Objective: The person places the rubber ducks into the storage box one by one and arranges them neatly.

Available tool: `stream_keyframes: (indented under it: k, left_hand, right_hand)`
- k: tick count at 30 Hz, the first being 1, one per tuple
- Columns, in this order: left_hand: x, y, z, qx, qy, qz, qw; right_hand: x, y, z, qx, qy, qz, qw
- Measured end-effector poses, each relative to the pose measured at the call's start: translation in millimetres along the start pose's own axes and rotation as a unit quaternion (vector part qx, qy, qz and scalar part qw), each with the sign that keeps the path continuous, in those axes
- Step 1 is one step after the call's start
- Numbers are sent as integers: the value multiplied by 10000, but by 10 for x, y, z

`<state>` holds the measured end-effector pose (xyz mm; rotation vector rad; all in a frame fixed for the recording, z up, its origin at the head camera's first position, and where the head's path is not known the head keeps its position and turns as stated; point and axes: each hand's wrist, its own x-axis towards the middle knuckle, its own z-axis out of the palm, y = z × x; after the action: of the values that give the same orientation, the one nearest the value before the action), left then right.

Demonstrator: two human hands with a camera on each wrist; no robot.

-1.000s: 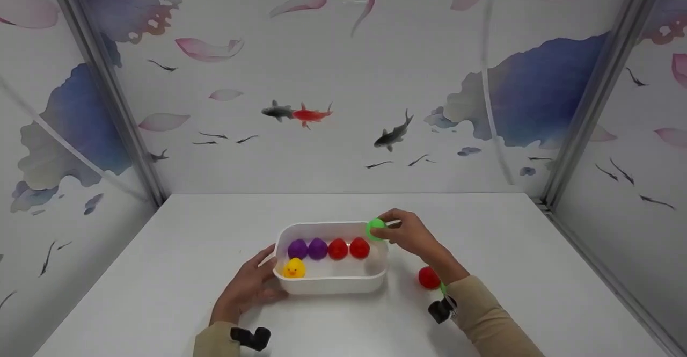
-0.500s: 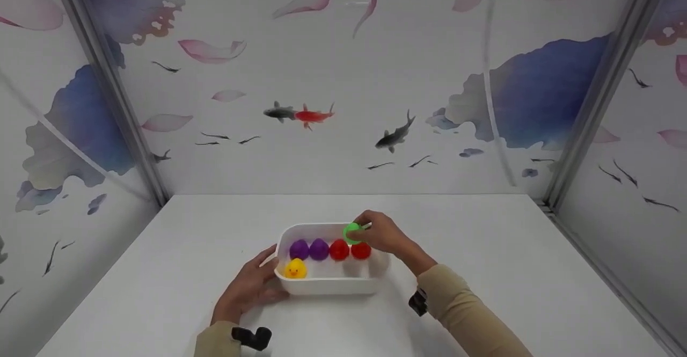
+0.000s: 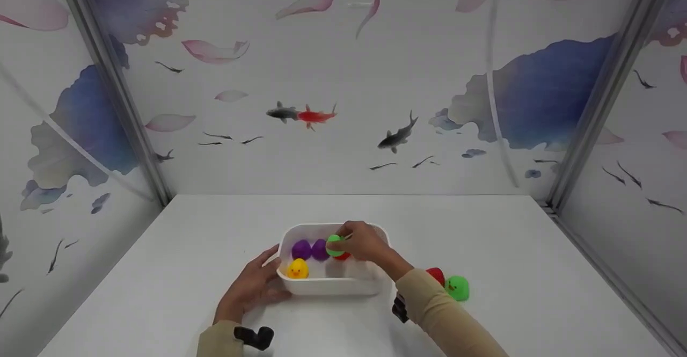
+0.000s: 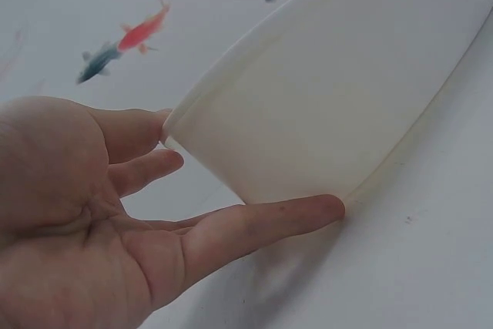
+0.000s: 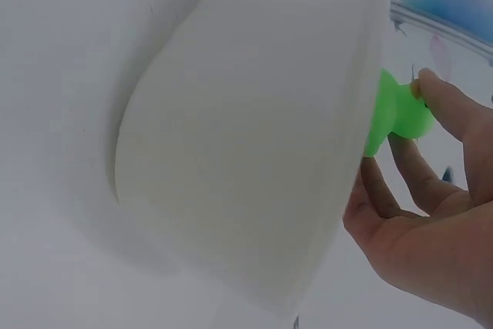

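My right hand (image 3: 366,242) pinches a green rubber duck (image 3: 334,246) between thumb and fingertips over the white plastic tub (image 3: 335,287). In the right wrist view, the same green duck (image 5: 408,109) shows above the rim. My left hand (image 3: 248,284) touches the tub's left end with extended fingers; the left wrist view has fingertips at the rim and one digit low on the wall. Inside the tub, two purple toys (image 3: 301,250) line the back with a red one (image 3: 342,256) partly covered by my right hand. A yellow duck (image 3: 298,269) stands at the front left.
On the table right of the tub are a red toy (image 3: 436,275), partly behind my right sleeve, and another green duck (image 3: 458,288). Patterned panels (image 3: 333,78) enclose the white table (image 3: 225,228) at the back and both sides.
My right hand has carried the green duck leftward from the tub's back right corner to in front of the red and purple toys. My left hand keeps its place at the tub.
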<state>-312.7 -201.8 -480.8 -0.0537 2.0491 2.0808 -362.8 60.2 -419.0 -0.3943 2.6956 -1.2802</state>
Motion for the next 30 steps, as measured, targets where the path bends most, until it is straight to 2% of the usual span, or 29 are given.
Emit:
stream_keyframes:
  k: [8,14,24,30]
  left_hand:
    - [3,2,-15,-21,-24,-57,10000]
    - [4,1,-15,142,42,-94,9998]
    - [5,-3,2,269,75,-101,9996]
    - [-4,1,4,385,46,34,9992]
  right_hand:
    - [26,-24,196,-58,-21,-81,9999]
    - [27,-9,319,-194,-38,-105,9997]
    - [-30,-32,443,-114,20,266,9996]
    - [-30,-29,503,-88,35,166,9998]
